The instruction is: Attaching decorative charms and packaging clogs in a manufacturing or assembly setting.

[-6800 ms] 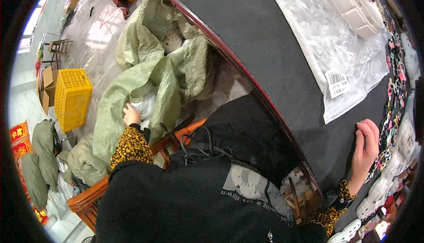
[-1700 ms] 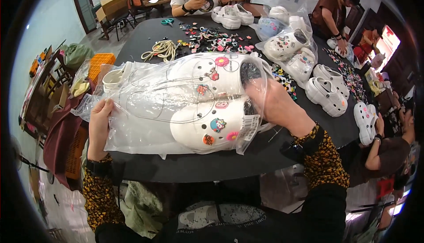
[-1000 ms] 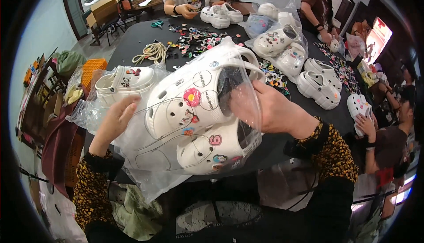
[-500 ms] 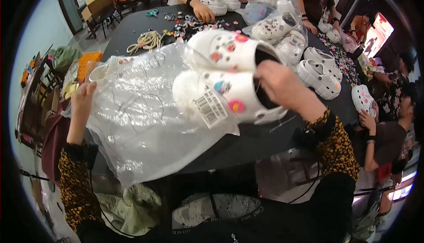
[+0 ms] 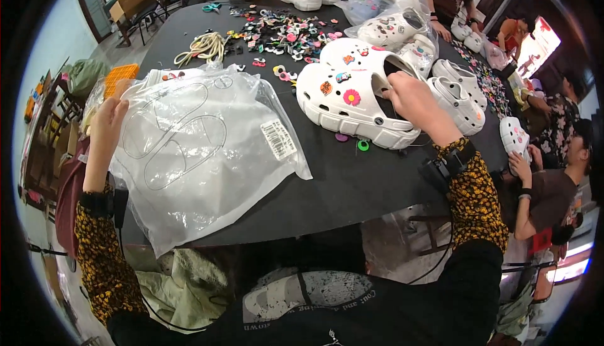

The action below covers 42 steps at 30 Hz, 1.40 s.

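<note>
My right hand (image 5: 412,100) grips a pair of white clogs (image 5: 314,104) at their openings. Flower and cartoon charms dot their toes, and the pair hangs at or just above the table, right of centre. Closed on the edge of a clear plastic bag (image 5: 201,132), my left hand (image 5: 108,119) keeps it stretched out at the left. A barcode label is stuck to the bag near its right side, and the clogs are apart from it. Behind the bag's top edge another white clog (image 5: 165,77) partly shows.
Loose colourful charms (image 5: 289,31) lie heaped on the black table (image 5: 352,189), beside a bundle of cream cord (image 5: 202,48). More white clogs (image 5: 458,104) and a bagged heap of clogs (image 5: 393,28) stand at the right. Co-workers sit or stand around the far and right sides.
The white clogs have come out of the plastic bag and moved right. The bag now hangs flatter from my left hand. Across the table, a person's hand has moved from the charms toward a clog.
</note>
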Each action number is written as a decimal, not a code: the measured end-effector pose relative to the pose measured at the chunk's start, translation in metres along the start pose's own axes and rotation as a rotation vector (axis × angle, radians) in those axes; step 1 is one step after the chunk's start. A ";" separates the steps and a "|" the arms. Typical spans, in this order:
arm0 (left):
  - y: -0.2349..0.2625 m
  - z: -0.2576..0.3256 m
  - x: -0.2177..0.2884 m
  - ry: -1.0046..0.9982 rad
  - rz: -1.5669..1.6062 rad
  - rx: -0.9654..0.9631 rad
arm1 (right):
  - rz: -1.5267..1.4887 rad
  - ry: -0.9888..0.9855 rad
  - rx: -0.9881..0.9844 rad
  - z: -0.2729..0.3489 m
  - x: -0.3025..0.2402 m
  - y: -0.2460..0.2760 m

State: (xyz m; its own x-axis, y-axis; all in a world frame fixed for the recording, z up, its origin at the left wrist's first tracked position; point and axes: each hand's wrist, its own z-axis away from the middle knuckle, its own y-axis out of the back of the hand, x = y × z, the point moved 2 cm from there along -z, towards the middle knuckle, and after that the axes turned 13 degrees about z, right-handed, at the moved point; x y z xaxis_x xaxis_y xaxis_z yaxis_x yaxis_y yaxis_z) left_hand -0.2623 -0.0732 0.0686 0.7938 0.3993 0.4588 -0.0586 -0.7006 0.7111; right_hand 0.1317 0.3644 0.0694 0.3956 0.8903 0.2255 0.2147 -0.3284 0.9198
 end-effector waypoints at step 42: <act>0.112 0.131 0.042 0.448 0.465 0.004 | -0.182 0.795 0.040 -0.282 -0.359 0.020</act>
State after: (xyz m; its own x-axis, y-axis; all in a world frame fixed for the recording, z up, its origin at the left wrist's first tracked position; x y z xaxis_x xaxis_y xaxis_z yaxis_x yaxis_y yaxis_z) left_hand -0.1565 -0.2124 0.0983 0.3564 0.2612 0.8971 -0.3323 -0.8619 0.3829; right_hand -0.2576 0.1276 0.0972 -0.3972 0.8837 0.2476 0.2522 -0.1543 0.9553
